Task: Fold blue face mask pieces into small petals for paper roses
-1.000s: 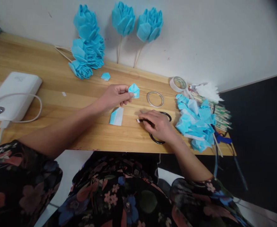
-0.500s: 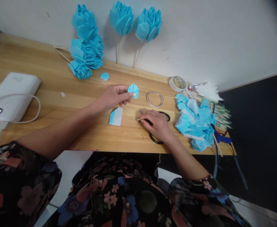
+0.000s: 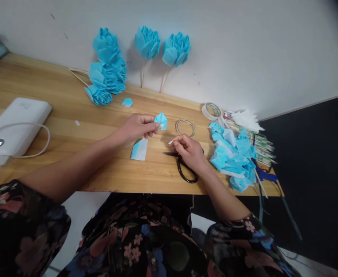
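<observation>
White is the power bank [image 3: 19,125] at the far left of the wooden table [image 3: 56,96], and by its looped cable [image 3: 49,134] some surface beside it is taken up. Further right a small white scrap [image 3: 77,123] is seen, and behind it blue paper flowers [image 3: 106,73] are heaped near the wall [image 3: 229,50]. A small blue pentagon [image 3: 127,102] is placed just beside them. By the left hand [image 3: 138,127] the folded blue petal [image 3: 161,120] is held above the table, pinched narrowly between thumb and fingers. Nearer to the body, a half-folded sheet [image 3: 139,149] is laid. Two upright flowers [image 3: 147,43] are stood by the wall. Between the fingertips of the right hand [image 3: 189,151] a white strip [image 3: 170,142] is gripped; the black scissors [image 3: 187,175] are partly covered by this hand, and whether they are touched cannot be told. Behind it a thin tape ring [image 3: 185,128] is laid. The right end is crowded by a tape roll [image 3: 211,111], crumpled blue paper [image 3: 234,157] and bundled sticks [image 3: 264,150].
</observation>
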Demonstrator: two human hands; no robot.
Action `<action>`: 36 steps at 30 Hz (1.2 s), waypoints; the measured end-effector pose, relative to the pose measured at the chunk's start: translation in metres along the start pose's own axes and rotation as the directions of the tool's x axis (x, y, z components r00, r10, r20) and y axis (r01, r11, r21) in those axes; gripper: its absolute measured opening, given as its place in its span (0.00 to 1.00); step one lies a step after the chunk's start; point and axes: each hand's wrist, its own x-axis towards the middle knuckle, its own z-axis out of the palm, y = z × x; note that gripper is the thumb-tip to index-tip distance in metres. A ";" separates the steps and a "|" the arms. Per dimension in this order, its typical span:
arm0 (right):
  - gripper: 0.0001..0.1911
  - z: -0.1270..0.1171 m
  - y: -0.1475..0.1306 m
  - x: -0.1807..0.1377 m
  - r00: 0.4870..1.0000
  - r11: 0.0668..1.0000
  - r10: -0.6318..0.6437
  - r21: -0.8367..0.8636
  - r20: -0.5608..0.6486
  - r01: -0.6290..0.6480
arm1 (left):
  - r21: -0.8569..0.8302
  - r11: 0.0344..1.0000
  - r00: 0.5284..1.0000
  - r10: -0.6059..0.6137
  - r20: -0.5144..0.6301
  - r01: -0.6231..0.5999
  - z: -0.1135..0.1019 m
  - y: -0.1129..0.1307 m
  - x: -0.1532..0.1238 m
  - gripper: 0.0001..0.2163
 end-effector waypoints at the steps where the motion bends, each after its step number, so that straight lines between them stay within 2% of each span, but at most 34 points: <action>1: 0.08 -0.002 -0.006 0.006 0.998 0.999 -0.030 -0.014 -0.058 0.030 | -0.007 1.000 1.000 -0.005 0.004 0.005 0.000 0.000 0.000 0.09; 3: 0.07 -0.007 -0.020 0.019 0.962 0.987 -0.145 -0.101 -0.230 0.125 | -0.023 1.000 1.000 -0.012 0.009 0.012 0.001 0.001 -0.001 0.09; 5: 0.08 -0.008 -0.032 0.032 0.890 0.939 -0.317 -0.239 -0.327 0.247 | -0.040 0.999 1.000 -0.024 0.016 0.025 0.001 0.003 -0.002 0.09; 8: 0.07 -0.003 -0.038 0.046 0.754 0.769 -0.587 -0.494 -0.293 0.406 | -0.059 0.997 0.998 -0.049 0.024 0.051 0.001 0.003 -0.001 0.09; 10: 0.05 0.003 -0.033 0.051 0.665 0.639 -0.708 -0.616 -0.238 0.460 | -0.060 0.996 0.997 -0.063 0.034 0.065 0.001 0.002 0.001 0.10; 13: 0.05 0.010 -0.023 0.053 0.561 0.513 -0.806 -0.697 -0.190 0.501 | -0.063 0.996 0.997 -0.066 0.052 0.069 0.002 0.000 0.003 0.11; 15: 0.06 0.012 -0.020 0.052 0.523 0.470 -0.834 -0.723 -0.176 0.507 | -0.062 0.996 0.996 -0.059 0.064 0.063 0.002 -0.002 0.003 0.11; 21: 0.05 0.012 -0.022 0.051 0.489 0.438 -0.856 -0.737 -0.168 0.515 | -0.062 0.997 0.997 -0.031 0.077 0.036 0.002 -0.006 0.002 0.10; 26: 0.04 0.011 -0.017 0.050 0.553 0.459 -0.819 -0.756 -0.155 0.467 | -0.066 0.997 0.996 -0.028 0.079 0.033 0.003 -0.006 0.002 0.10; 28: 0.05 0.011 -0.016 0.050 0.561 0.471 -0.813 -0.742 -0.156 0.477 | -0.072 0.997 0.996 -0.031 0.081 0.037 0.003 -0.006 0.003 0.11; 36: 0.06 0.011 -0.017 0.052 0.522 0.449 -0.841 -0.727 -0.146 0.520 | -0.093 0.995 0.997 -0.019 0.075 0.026 0.003 -0.005 0.001 0.11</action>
